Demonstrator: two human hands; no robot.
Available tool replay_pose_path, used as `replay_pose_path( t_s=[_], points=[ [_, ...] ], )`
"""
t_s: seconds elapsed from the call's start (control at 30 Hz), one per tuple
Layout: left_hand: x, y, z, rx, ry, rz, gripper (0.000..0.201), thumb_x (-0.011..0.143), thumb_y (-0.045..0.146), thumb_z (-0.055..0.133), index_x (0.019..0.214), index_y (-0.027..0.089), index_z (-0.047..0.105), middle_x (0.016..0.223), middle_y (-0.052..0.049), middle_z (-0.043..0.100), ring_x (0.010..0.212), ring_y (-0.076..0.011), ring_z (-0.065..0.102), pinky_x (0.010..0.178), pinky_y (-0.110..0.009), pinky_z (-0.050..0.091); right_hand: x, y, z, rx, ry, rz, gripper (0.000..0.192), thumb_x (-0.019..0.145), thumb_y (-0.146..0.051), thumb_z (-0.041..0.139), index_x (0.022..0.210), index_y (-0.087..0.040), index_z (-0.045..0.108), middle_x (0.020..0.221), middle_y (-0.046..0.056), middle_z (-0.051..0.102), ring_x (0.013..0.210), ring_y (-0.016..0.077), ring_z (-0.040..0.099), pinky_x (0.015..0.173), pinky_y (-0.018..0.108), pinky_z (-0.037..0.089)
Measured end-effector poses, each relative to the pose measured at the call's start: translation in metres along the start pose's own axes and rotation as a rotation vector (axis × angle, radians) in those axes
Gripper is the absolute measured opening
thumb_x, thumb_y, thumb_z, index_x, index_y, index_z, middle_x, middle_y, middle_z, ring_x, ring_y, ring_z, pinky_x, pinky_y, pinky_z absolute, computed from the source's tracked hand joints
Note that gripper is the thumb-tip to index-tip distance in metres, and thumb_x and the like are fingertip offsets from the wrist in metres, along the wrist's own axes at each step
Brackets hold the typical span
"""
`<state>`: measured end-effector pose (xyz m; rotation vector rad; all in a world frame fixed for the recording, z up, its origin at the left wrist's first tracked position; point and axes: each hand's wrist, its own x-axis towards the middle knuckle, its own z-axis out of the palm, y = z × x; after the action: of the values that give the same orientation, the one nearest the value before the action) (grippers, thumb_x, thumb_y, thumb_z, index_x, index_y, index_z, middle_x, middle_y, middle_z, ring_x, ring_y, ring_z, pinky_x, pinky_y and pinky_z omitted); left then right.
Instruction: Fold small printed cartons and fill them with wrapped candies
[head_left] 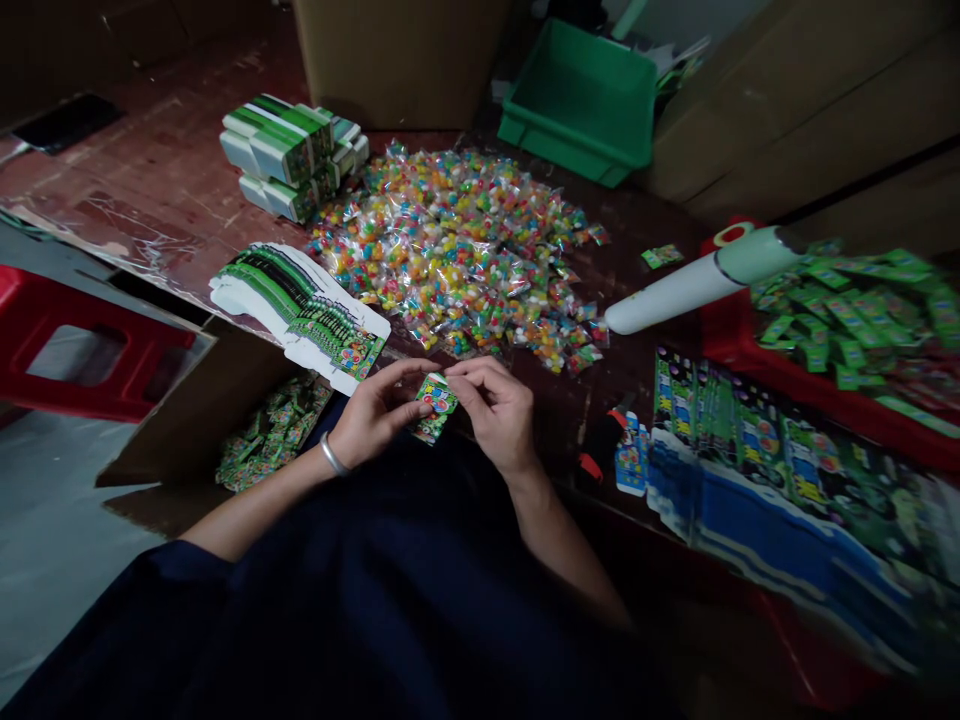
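Note:
My left hand (373, 413) and my right hand (496, 405) together hold a small green printed box (434, 405) just above the table's near edge, fingertips pinching its top. A silver bangle sits on my left wrist. Just beyond my hands lies a big heap of clear candy packets (457, 250) with colourful sweets. A fanned stack of flat green box blanks (300, 310) lies to the left of my hands.
A cardboard carton (195, 420) below the table's left edge holds several finished small boxes. Green-and-white cartons (289, 150) are stacked at the far left. A green plastic bin (581, 100) stands at the back. A white roll (697, 280), a red tray (720, 340) of green packets and blue-green blanks (780, 470) lie right.

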<state>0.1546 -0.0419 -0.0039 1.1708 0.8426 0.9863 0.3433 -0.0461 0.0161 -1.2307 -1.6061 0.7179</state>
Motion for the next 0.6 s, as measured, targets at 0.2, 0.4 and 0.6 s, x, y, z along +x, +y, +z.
replay_pose_path(
  t_s=[0.2, 0.4, 0.6],
  points=[
    [-0.004, 0.009, -0.02, 0.048, -0.068, -0.101, 0.035, 0.081, 0.034, 0.084, 0.107, 0.018, 0.067, 0.094, -0.003, 0.064, 0.073, -0.0132, 0.058, 0.066, -0.024, 0.05, -0.015, 0.005, 0.007, -0.032, -0.109, -0.058, 0.025, 0.104, -0.037, 0.058, 0.09, -0.026, 0.075, 0.102, 0.005, 0.078, 0.096, 0.0206, 0.074, 0.089, 0.039, 0.061],
    [-0.013, 0.039, -0.101, 0.579, -0.376, -0.194, 0.024, 0.081, 0.024, 0.078, 0.103, 0.021, 0.073, 0.078, -0.001, 0.068, 0.064, -0.0145, 0.057, 0.061, -0.023, 0.044, -0.008, 0.029, 0.046, -0.025, -0.235, -0.06, 0.034, 0.094, -0.041, 0.073, 0.124, -0.026, 0.067, 0.124, 0.01, 0.073, 0.116, 0.0256, 0.07, 0.095, 0.043, 0.064],
    [-0.021, 0.051, -0.152, 0.719, -0.193, -0.254, 0.037, 0.066, 0.024, 0.088, 0.102, 0.022, 0.079, 0.093, -0.008, 0.079, 0.079, -0.0237, 0.07, 0.069, -0.028, 0.049, 0.01, 0.032, 0.108, -0.397, -0.38, -0.252, 0.051, 0.083, -0.034, 0.087, 0.125, -0.018, 0.064, 0.139, 0.02, 0.066, 0.133, 0.0367, 0.06, 0.115, 0.055, 0.052]
  ],
)
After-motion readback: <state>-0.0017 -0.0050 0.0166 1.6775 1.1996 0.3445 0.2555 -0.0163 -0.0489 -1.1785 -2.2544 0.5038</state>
